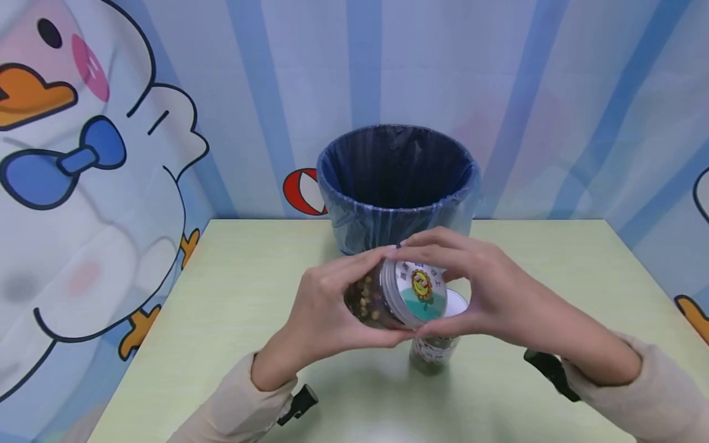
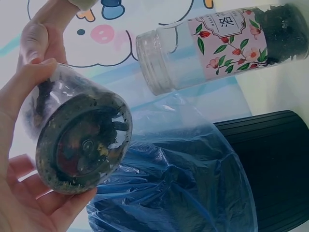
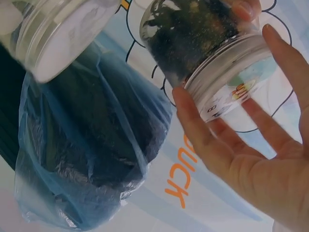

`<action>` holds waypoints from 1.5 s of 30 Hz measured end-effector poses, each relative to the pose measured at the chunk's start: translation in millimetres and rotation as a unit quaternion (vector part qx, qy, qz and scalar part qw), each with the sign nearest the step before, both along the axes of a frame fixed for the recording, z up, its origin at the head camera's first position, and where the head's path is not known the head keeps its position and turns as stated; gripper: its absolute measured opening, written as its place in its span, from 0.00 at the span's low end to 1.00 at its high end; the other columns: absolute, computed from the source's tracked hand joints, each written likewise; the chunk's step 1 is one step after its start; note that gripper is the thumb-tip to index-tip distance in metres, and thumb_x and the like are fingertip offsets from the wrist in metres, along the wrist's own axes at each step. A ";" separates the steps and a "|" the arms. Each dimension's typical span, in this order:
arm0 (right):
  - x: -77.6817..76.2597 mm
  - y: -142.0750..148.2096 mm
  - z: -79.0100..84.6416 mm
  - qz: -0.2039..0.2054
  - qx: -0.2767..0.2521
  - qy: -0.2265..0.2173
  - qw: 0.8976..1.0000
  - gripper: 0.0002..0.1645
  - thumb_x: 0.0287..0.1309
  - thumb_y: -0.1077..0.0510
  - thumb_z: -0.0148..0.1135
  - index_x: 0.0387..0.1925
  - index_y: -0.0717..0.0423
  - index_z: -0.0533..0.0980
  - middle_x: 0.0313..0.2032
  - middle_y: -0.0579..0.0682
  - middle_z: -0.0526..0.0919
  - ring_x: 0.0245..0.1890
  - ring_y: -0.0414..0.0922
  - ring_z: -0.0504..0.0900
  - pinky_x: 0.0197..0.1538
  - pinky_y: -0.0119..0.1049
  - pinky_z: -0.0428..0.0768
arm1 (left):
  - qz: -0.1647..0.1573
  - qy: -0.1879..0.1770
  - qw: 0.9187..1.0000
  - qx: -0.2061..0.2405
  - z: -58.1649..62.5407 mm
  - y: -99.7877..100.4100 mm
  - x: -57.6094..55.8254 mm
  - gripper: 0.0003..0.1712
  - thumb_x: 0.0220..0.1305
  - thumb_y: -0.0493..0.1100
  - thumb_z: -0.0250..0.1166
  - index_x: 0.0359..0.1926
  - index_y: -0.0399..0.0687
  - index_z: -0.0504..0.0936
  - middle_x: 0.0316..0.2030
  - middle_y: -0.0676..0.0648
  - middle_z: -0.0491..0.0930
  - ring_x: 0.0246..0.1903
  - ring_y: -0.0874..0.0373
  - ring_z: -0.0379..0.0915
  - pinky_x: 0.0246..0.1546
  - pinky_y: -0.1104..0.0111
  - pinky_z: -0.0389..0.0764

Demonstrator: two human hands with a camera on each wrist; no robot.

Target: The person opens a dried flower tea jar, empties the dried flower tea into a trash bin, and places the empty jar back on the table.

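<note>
A clear jar (image 1: 367, 300) of dark dried bits with pale pieces is held tilted above the table. My left hand (image 1: 324, 301) grips its body, thumb below and fingers above. Around the lid (image 1: 423, 294), which bears a smiling sunflower picture, my right hand (image 1: 490, 289) curls its fingers and thumb. In the left wrist view the jar's base (image 2: 87, 142) shows, with dark bits inside. Behind the hands a taller clear jar (image 1: 434, 351) stands upright on the table, partly hidden. Its pink label (image 2: 231, 41) has flowers, and dark contents lie at its bottom.
A bin (image 1: 399, 227) lined with a blue plastic bag stands at the table's far edge, just beyond the hands. The pale green table (image 1: 266, 295) reaches back to a cartoon-printed curtain (image 1: 299, 74).
</note>
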State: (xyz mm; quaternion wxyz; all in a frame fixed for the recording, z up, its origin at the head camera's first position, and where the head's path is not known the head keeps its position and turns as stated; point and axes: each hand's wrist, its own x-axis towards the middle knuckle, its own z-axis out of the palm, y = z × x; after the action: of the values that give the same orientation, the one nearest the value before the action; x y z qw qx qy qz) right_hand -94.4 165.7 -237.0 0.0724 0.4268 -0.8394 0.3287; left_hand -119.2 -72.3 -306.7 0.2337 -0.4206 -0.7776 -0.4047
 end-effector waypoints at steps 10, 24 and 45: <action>-15.3 9.5 1.8 0.096 0.056 0.043 0.993 0.45 0.46 0.60 0.80 0.67 0.44 0.71 0.67 0.48 0.68 0.65 0.46 0.68 0.55 0.45 0.79 | 0.000 -0.050 0.999 -0.004 2.1 -1.3 -2.5 0.54 0.35 0.56 0.86 0.66 0.49 0.76 0.57 0.52 0.81 0.52 0.62 0.79 0.48 0.68 0.81; -11.6 -3.1 3.4 -0.028 0.086 0.033 0.995 0.43 0.62 0.41 0.66 0.74 0.47 0.62 0.66 0.46 0.66 0.55 0.40 0.75 0.48 0.37 0.81 | 0.044 -0.010 0.999 -0.001 2.0 -5.6 -4.6 0.53 0.35 0.57 0.85 0.65 0.48 0.77 0.58 0.51 0.80 0.51 0.60 0.79 0.45 0.66 0.82; -18.1 1.2 6.4 0.053 0.048 0.027 0.997 0.42 0.51 0.55 0.76 0.68 0.45 0.71 0.62 0.45 0.70 0.55 0.42 0.75 0.47 0.40 0.82 | 0.012 -0.061 0.998 -0.001 5.7 -7.2 -4.0 0.52 0.36 0.55 0.86 0.66 0.51 0.76 0.59 0.54 0.79 0.54 0.61 0.76 0.49 0.65 0.80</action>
State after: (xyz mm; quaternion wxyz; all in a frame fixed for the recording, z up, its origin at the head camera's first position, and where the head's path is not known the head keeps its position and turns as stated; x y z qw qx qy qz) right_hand -112.5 166.9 -230.6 0.0573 0.4827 -0.8280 0.2796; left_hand -123.2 -79.5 -301.0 0.1903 -0.3855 -0.7958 -0.4265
